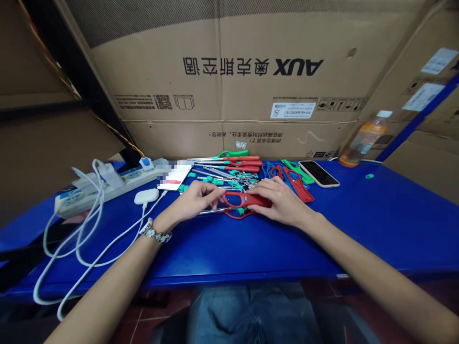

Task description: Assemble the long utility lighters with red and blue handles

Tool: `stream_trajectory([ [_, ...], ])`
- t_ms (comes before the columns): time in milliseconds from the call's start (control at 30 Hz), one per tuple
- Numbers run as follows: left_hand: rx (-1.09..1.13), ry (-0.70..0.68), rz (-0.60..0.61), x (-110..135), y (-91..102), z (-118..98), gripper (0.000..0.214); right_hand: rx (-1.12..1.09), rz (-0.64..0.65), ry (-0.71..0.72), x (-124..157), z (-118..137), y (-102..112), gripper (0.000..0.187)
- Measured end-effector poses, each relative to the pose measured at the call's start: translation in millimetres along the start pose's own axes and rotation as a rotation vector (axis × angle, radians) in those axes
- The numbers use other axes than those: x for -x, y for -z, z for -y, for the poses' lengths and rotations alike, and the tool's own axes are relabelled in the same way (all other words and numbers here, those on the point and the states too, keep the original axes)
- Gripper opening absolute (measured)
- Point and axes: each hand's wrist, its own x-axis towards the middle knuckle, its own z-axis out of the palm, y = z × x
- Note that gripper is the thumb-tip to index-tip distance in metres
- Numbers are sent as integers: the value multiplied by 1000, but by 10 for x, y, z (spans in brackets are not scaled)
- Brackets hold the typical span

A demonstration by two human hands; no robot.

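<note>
My left hand (196, 197) is closed, its thumb and fingers pinching the front end of a red lighter shell half (234, 199). The fingers of my right hand (281, 199) wrap over the handle end of that same shell. Just under it lies another red lighter half (238, 215) with a green trigger and a metal tube pointing left; whether the two parts touch is hard to tell. Behind my hands are loose metal tubes with green triggers (215, 180) and several assembled red lighters (244, 163). A green-handled lighter (234, 153) lies at the back.
Right of my hands are red shell pieces (299, 184), blue shell pieces (268, 169) and a phone (319, 173). A bottle (364, 138) stands at the back right against the cardboard (161, 138). White cables (102, 224) and a power strip (132, 179) occupy the left of the blue table (322, 248).
</note>
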Motion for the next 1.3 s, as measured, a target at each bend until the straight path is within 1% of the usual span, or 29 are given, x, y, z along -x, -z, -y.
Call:
stream_trajectory([
  [67, -93, -20, -25, 11, 17, -10, 52, -54, 48, -25, 0, -18, 19, 29],
  [167, -200, -121, -29, 34, 61, -4, 34, -140, 147, -53, -5, -50, 41, 28],
  [233, -213, -167, 12, 46, 91, 16, 27, -159, 199, -64, -14, -66, 45, 27],
  [333, -217, -159, 93, 45, 113, 59, 25, -150, 241, -75, -33, -84, 36, 27],
  [433, -242, -146, 131, 21, 98, 104, 20, -149, 256, -83, -49, -101, 15, 28],
  [567, -256, -141, 125, -8, 69, 159, 16, -158, 259, -91, -57, -120, -9, 29],
  [667, -260, -128, 129, -7, 69, 172, 15, -208, 249, -89, -55, -121, -9, 32],
  [800, -297, -110, 141, 5, 81, 147, 14, -299, 250, -85, -46, -126, -8, 29],
  [1000, -316, -104, 143, 6, 78, 134, 14, -235, 260, -68, -19, -157, -65, 31],
  [1133, -317, -113, 154, 7, 74, 152, 16, -206, 254, -73, -44, -136, -55, 33],
  [1200, -319, -124, 154, 7, 67, 169, 17, -210, 269, -85, -74, -102, -32, 31],
  [1300, -323, -127, 154, 10, 51, 191, 18, -222, 296, -120, -101, -35, -12, 22],
])
